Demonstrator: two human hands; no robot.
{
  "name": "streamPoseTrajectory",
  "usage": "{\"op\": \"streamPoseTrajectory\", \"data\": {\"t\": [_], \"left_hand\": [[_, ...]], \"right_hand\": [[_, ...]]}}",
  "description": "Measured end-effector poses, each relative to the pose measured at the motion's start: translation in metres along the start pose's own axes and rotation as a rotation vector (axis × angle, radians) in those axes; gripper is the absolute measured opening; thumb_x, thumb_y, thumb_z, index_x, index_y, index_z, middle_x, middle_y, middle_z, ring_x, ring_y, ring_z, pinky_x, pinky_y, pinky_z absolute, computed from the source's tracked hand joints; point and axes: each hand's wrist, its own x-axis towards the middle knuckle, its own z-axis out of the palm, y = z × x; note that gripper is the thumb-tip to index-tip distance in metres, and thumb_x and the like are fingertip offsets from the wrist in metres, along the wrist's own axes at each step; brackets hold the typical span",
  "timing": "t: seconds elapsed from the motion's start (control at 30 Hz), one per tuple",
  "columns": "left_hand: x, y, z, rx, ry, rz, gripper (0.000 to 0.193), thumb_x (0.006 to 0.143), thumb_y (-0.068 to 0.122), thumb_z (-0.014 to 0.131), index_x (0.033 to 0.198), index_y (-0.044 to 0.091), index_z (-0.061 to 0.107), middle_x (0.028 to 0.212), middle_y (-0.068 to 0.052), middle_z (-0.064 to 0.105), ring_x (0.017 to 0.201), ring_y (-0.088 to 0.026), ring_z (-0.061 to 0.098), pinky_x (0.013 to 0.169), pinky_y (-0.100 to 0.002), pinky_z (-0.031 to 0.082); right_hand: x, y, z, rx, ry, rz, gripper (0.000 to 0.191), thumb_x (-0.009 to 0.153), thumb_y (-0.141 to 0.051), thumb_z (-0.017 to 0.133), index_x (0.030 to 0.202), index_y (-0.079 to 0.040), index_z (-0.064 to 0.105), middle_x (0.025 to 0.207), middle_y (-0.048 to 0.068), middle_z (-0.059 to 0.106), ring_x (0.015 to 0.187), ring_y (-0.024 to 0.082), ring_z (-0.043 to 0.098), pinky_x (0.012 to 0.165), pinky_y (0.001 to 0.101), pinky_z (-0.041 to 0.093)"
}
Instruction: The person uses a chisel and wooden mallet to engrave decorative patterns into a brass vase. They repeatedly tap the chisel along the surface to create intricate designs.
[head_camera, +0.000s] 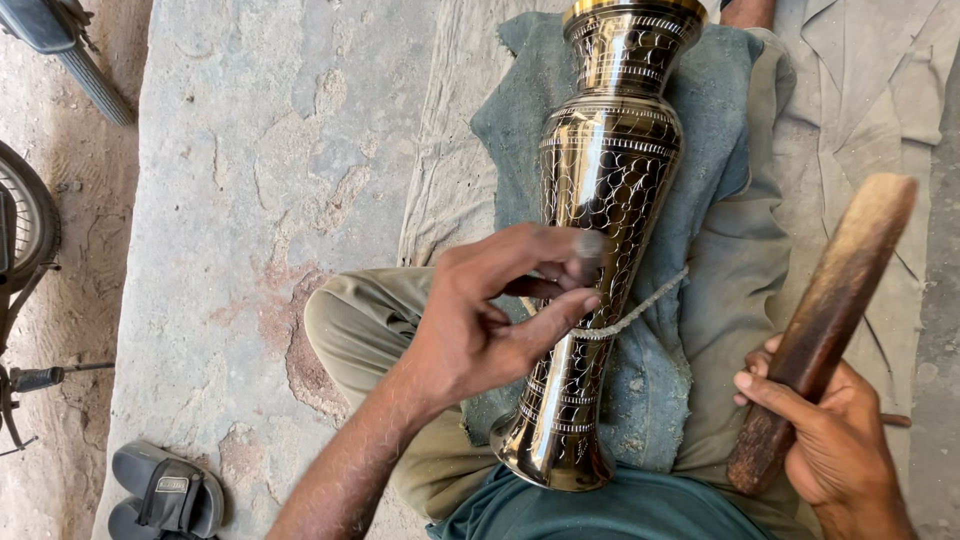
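A tall engraved brass vase (600, 240) lies lengthwise along the person's lap, its flared base near the belly and its mouth pointing away toward the top edge of the view. It rests on a grey-blue cloth (700, 130) spread over the legs, with a pale canvas sheet (450, 150) underneath on the concrete floor (250, 150).

The left hand (490, 310) sits against the vase's narrow waist, its grip pinched closed around a small thin tool (590, 245) pressed to the metal — the tip itself is blurred. A cord (640, 310) runs across the vase just beside those fingers and off to the right.

The right hand (825, 430) is clenched on a worn wooden mallet (825, 320), held well apart from the vase, angled up toward the right edge.

There is open floor to the left — a wide bare stretch of patched concrete up to its edge, where dirt begins. A pair of dark sandals (165, 495) sits near the lower left corner, and part of a bicycle wheel (25, 220) shows at the far left margin.
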Motion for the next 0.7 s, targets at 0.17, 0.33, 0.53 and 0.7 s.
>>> {"op": "streamPoseTrajectory", "data": {"t": [0.17, 0.33, 0.53, 0.7], "left_hand": [[0.025, -0.002, -0.001, 0.139, -0.219, 0.06, 0.032, 0.102, 0.016, 0.068, 0.133, 0.01, 0.062, 0.116, -0.009, 0.075, 0.093, -0.017, 0.078, 0.08, -0.034, 0.07], [0.043, 0.008, -0.003, 0.237, -0.297, 0.04, 0.035, 0.102, 0.015, 0.064, 0.136, 0.007, 0.058, 0.104, -0.013, 0.075, 0.085, -0.024, 0.078, 0.073, -0.041, 0.066], [0.044, 0.016, 0.009, 0.379, -0.309, 0.116, 0.044, 0.097, 0.013, 0.067, 0.14, 0.01, 0.058, 0.111, -0.022, 0.071, 0.082, -0.031, 0.075, 0.065, -0.039, 0.065], [0.045, 0.019, 0.007, 0.381, -0.353, 0.012, 0.048, 0.094, 0.005, 0.067, 0.141, 0.008, 0.056, 0.105, -0.016, 0.072, 0.08, -0.028, 0.075, 0.068, -0.04, 0.064]], "right_hand": [[-0.014, -0.036, -0.003, -0.031, 0.007, -0.046, 0.041, 0.085, 0.012, 0.068, 0.123, 0.002, 0.057, 0.099, 0.017, 0.063, 0.097, 0.026, 0.067, 0.078, 0.042, 0.059], [-0.022, -0.042, -0.028, -0.305, 0.042, -0.225, 0.043, 0.087, 0.008, 0.067, 0.122, -0.009, 0.05, 0.099, 0.012, 0.059, 0.094, 0.021, 0.067, 0.079, 0.0376, 0.059], [-0.008, -0.027, -0.081, -0.55, 0.08, -0.301, 0.028, 0.105, 0.004, 0.072, 0.102, -0.007, 0.047, 0.085, 0.008, 0.052, 0.079, 0.013, 0.059, 0.086, 0.0301, 0.056], [0.006, -0.026, -0.095, -0.685, 0.111, -0.312, 0.022, 0.099, 0.0, 0.071, 0.104, -0.006, 0.051, 0.081, 0.007, 0.055, 0.07, 0.013, 0.059, 0.072, 0.0301, 0.054]]}}
